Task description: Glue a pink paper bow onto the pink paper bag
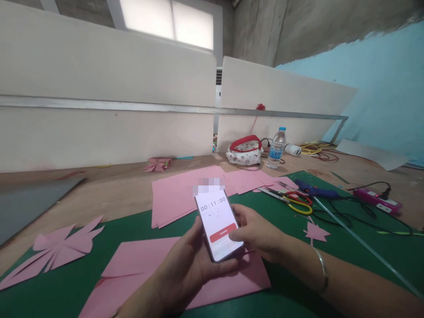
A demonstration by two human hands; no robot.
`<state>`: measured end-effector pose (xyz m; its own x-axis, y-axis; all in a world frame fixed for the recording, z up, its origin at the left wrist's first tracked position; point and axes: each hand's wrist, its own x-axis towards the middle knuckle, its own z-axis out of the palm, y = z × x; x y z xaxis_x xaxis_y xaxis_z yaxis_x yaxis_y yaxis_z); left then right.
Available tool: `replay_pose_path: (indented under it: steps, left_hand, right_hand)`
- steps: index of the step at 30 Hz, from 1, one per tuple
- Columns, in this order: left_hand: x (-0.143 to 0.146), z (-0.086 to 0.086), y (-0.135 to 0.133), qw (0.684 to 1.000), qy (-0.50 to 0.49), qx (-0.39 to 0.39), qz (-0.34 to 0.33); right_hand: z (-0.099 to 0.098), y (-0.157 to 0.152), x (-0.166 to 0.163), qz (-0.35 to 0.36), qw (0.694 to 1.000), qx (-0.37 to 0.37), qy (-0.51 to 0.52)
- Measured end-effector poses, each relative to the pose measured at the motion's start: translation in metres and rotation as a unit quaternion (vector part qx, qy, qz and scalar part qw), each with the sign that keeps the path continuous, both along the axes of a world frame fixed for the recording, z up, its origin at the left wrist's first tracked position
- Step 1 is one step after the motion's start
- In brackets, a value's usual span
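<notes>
A smartphone (217,218) is held up in front of me, its bright screen reading 00:11:00 above a red button. My left hand (195,256) is closed around its left side and lower edge. From the right, my right hand (256,229) grips the phone's other side, thumb over the right end of the red button. Under the hands lie pink paper sheets (139,256) on a green cutting mat (115,225). A stack of pink paper (175,190) rests behind the phone. To the left is a cut pink paper flower (62,245).
Scissors with yellow and red handles (300,205) lie right of the paper, beside a blue glue gun (316,190). A purple power strip (377,201), a water bottle (277,150) and a white-and-red pouch (245,150) stand farther back. White panels (109,75) border the table's rear.
</notes>
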<state>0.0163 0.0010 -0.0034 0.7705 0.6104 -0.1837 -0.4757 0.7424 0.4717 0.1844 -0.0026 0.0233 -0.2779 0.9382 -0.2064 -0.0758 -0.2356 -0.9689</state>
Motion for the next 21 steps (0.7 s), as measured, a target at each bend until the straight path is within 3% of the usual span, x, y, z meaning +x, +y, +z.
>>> replay_pose_path:
  steps: [10, 21]
  left_hand:
    - [0.0008, 0.0003, 0.0024, 0.999, 0.014, 0.024, -0.023]
    - [0.0005, 0.0001, 0.0019, 1.000, -0.012, 0.011, -0.007]
  right_hand:
    - [-0.0004, 0.0003, -0.0002, -0.005, 1.000, 0.003, 0.008]
    - [0.0017, -0.0036, -0.0014, -0.003, 1.000, 0.019, -0.021]
